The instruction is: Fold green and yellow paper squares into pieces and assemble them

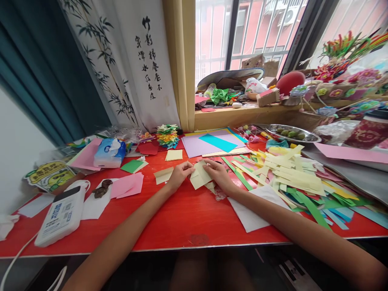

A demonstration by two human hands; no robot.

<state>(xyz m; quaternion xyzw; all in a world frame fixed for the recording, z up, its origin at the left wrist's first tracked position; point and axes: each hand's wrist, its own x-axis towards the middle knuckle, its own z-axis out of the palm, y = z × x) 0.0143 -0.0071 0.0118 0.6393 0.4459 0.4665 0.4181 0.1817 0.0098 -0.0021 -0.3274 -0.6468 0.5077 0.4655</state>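
Observation:
Between my hands is a pale yellow sheet of paper (200,176), held a little above the red table (169,220). My left hand (181,174) pinches its left edge between thumb and fingers. At the upper right corner, my right hand (218,173) grips the same sheet, its fingertips partly hidden. A cream paper piece (163,175) lies just left of my left hand. Farther back sits a small stack of pale yellow squares (174,154). Under the held sheet, another pale scrap (211,186) shows in part.
Cut paper strips (297,173) heap up on the right, beside a white sheet (254,210). Large coloured sheets (197,146) lie at the back, near a folded-paper stack (167,136). On the left are a tissue pack (109,152), pink papers (127,186) and a white device (62,216).

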